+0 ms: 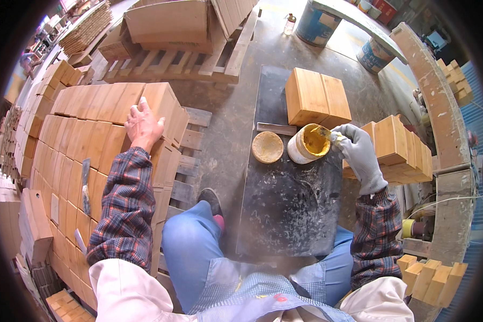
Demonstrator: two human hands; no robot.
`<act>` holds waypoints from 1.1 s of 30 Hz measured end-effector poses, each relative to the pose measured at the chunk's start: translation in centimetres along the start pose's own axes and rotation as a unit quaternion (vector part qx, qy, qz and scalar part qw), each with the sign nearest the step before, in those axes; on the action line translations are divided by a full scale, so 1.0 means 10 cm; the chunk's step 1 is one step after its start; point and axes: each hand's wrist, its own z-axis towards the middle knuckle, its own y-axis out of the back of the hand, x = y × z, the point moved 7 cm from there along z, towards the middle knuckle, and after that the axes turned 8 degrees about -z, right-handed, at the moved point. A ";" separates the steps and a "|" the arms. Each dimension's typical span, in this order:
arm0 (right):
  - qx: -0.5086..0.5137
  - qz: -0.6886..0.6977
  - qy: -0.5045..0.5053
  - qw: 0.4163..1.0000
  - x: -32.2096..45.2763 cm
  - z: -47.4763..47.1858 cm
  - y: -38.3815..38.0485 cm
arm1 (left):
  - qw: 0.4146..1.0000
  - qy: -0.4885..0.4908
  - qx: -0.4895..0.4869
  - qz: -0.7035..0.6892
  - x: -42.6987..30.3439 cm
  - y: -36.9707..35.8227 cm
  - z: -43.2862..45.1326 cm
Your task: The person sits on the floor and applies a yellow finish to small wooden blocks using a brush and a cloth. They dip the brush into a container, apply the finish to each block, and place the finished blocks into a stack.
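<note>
My bare left hand rests, fingers spread, on top of a wooden box at the near end of a stacked row. In my right hand, which wears a grey glove, is a putty knife, its tip at the mouth of a white tub of yellow paste. The tub leans on a black work board in front of me. Beside it lies a round, paste-stained lid. Two wooden boxes stand together behind the tub.
A scraper lies on the stacked boxes to my left. More wooden boxes stand right of the board. Farther back are a pallet with a cardboard carton, blue drums and a small bottle. Wooden pieces sit at lower right.
</note>
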 end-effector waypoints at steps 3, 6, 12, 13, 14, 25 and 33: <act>-0.007 0.186 -0.032 0.982 -0.15 -0.23 0.00 | 0.999 0.022 -0.006 -0.048 0.05 0.11 0.00; -0.042 0.315 -0.007 0.948 -0.26 -0.60 0.11 | 0.964 0.055 0.018 -0.260 0.16 0.31 -0.12; -0.109 0.409 -0.024 0.906 -0.63 -1.45 0.25 | 0.735 0.018 0.316 -0.600 -0.16 0.66 -1.25; -0.111 0.424 -0.017 0.899 -0.66 -1.59 0.22 | 0.673 -0.007 0.376 -0.637 -0.32 0.70 -1.52; -0.100 0.445 0.022 0.890 -0.64 -1.74 0.21 | 0.667 0.009 0.409 -0.623 -0.45 0.66 -1.76; -0.080 0.550 -0.016 0.831 -1.20 -2.79 -0.11 | 0.676 -0.136 0.552 -0.469 -1.62 -0.06 -3.10; -0.099 0.605 -0.093 0.784 -1.50 -2.60 -0.55 | 0.785 -0.130 0.239 -0.556 -1.19 0.14 -3.12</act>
